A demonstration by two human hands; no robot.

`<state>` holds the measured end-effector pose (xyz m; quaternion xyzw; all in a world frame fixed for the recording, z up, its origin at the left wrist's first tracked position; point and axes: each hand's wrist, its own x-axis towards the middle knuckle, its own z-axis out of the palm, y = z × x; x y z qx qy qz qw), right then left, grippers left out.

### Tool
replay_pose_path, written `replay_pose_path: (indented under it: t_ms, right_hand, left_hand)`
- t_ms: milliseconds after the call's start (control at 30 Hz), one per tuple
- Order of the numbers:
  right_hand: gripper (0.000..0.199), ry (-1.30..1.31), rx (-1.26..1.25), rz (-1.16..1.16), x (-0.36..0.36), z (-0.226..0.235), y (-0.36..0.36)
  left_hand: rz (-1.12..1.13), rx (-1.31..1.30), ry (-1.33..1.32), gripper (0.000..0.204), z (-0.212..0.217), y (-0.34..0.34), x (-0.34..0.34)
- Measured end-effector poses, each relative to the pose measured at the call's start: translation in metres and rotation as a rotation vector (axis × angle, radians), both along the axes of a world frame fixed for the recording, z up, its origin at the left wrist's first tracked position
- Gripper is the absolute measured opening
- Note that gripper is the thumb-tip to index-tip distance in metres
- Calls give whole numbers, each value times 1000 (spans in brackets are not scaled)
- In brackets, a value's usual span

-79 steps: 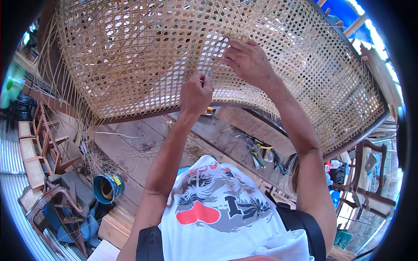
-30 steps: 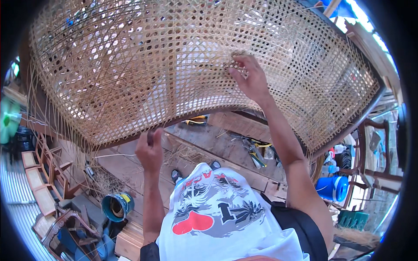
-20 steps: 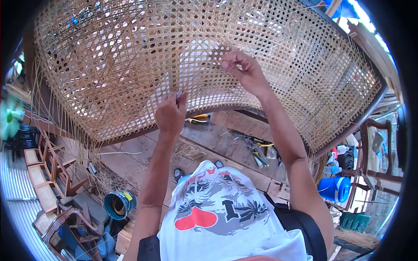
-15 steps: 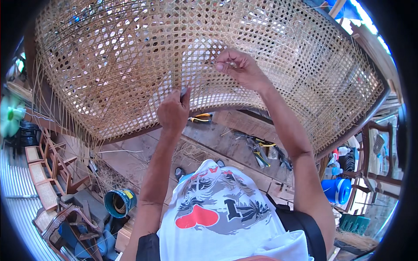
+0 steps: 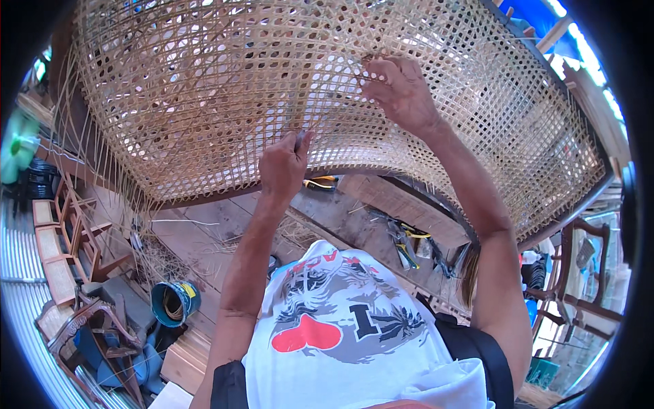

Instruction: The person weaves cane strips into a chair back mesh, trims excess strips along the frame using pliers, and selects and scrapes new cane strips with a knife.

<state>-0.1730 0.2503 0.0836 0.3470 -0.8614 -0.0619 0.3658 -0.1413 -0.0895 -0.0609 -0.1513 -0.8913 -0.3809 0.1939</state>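
Note:
A wide panel of woven cane (image 5: 225, 102) in a dark wooden frame (image 5: 218, 198) fills the upper view. My left hand (image 5: 283, 167) is closed at the panel's lower middle, thumb on top, around a small dark tool (image 5: 300, 141) that mostly hides in the fist. Farther up and to the right, my right hand (image 5: 403, 95) is at the weave with its fingers bent inward. What those fingers pinch is too thin or too hidden to make out. Loose cane ends (image 5: 133, 204) hang off the panel's left edge.
Pliers with yellow-and-black handles (image 5: 320, 183) and more hand tools (image 5: 409, 245) lie on the wooden floor below the panel. A teal bucket (image 5: 175, 303) stands at lower left, near wooden chair frames (image 5: 65, 252). A green fan (image 5: 20, 146) is at far left.
My right hand has moved up and to the right across the weave. My left hand has shifted slightly right in view, still closed on the small tool.

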Motion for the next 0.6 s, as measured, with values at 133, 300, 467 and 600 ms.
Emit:
replay_pose_path:
  t_ms: [133,300,467,600]
  right_hand:
    - [27,68,140,14,-8,-10,5]
    - [27,-22,73,6,-10,-10,0]
    - [33,-109,-1,6,-2,5,-5]
    - [38,-286,-234,-29,21,-6,-8]
  left_hand:
    - [-31,25,41,55,1,-6,-2]
    - [-24,77,41,48,-22,-46,16]
    - [108,165,-283,63,-122,-145,60]
    - [68,340,-350,67,-127,-151,60]
